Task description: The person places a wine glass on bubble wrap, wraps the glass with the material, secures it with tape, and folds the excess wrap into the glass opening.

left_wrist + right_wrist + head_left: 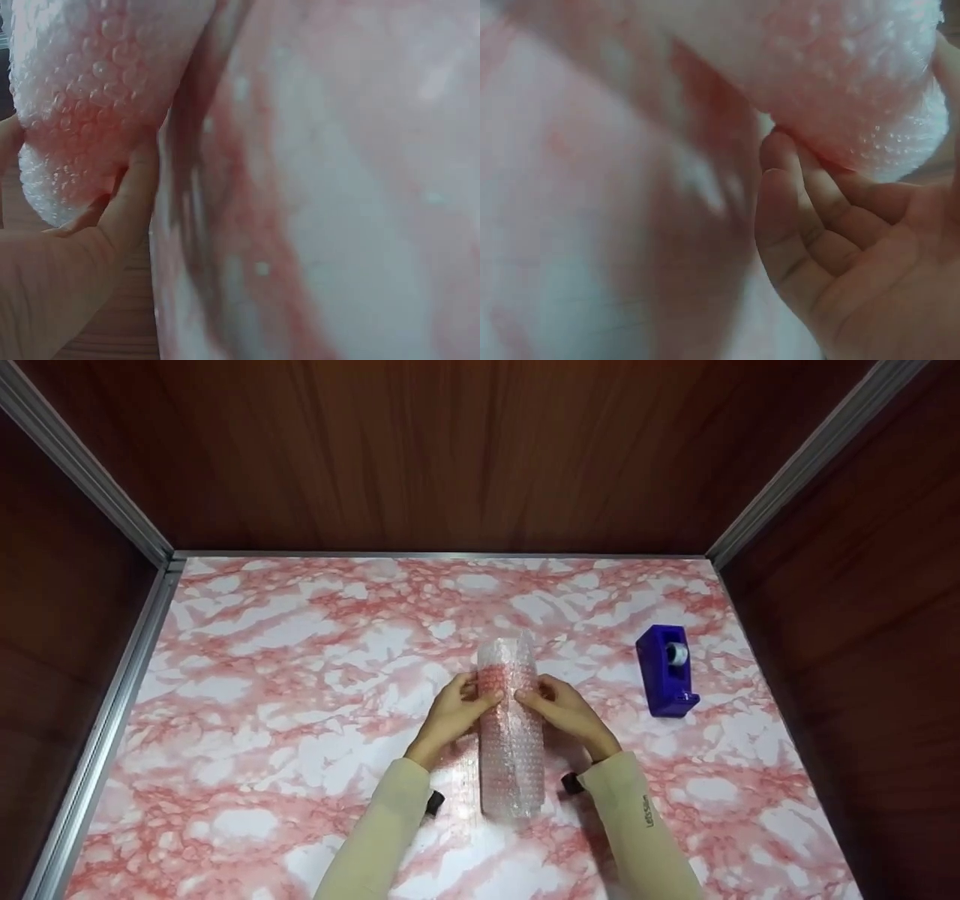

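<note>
A roll of clear bubble wrap (512, 765) lies lengthwise in front of me, with a reddish tint showing through its upper half. From the left side my left hand (452, 714) grips it, thumb on top and fingers tucked against the flank. My right hand (568, 712) holds the opposite side in the same manner, its thumb tip close to the left one. Bubbles of the wrap (105, 67) show closely in the left wrist view beside the left hand's fingers (131, 199). In the right wrist view, curled fingers (780, 217) reach under the wrap (855, 90).
A purple tape dispenser (657, 679) with a roll of clear tape (676, 653) stands to the right on the red-and-white marbled table (262, 720). Dark wood panels (450, 457) with metal frame rails (97, 742) enclose the back and both sides.
</note>
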Demonstrator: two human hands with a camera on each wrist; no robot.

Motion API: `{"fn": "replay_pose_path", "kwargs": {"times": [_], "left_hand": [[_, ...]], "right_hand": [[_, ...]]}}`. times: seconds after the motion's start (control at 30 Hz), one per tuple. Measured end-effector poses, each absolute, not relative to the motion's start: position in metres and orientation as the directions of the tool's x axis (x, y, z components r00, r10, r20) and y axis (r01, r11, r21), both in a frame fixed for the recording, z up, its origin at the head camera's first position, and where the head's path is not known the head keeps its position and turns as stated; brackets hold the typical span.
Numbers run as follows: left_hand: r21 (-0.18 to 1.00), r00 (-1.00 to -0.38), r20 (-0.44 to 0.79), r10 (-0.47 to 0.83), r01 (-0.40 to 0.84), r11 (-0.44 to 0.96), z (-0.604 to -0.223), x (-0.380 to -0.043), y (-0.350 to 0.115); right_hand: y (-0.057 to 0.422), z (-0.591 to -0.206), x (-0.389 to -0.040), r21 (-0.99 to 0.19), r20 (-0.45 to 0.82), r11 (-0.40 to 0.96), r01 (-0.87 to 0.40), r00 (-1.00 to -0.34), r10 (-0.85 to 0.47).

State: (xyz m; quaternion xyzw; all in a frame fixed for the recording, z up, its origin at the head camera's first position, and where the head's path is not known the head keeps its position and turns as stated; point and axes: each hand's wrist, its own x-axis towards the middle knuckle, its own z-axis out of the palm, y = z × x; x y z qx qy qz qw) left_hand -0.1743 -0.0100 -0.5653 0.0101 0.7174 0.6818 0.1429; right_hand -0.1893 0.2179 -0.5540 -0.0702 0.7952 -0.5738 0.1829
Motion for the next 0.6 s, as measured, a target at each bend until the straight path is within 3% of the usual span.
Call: {"fn": "replay_pose_path", "kwargs": {"times": [0.23,0.43,0.6], "left_hand": [[0.998,-0.97,0.067,0.235,0.07,0.006,-0.536,-0.168,-0.015],[0.944,-0.908,0.328,0.262,0.327,-0.048,-0.523,-0.162,-0.016],[0.903,-0.865,0.425,0.267,0.425,-0.064,-0.522,-0.159,-0.016]], "right_hand": [[0.211,-0.51,-0.172,-0.921,0.093,0.339,-0.19,-0.955,-0.283],[0.206,-0.478,-0.153,-0.864,0.32,0.302,-0.403,-0.902,-0.289],[0.206,-0.477,-0.147,-0.831,0.408,0.275,-0.483,-0.866,-0.289]]}}
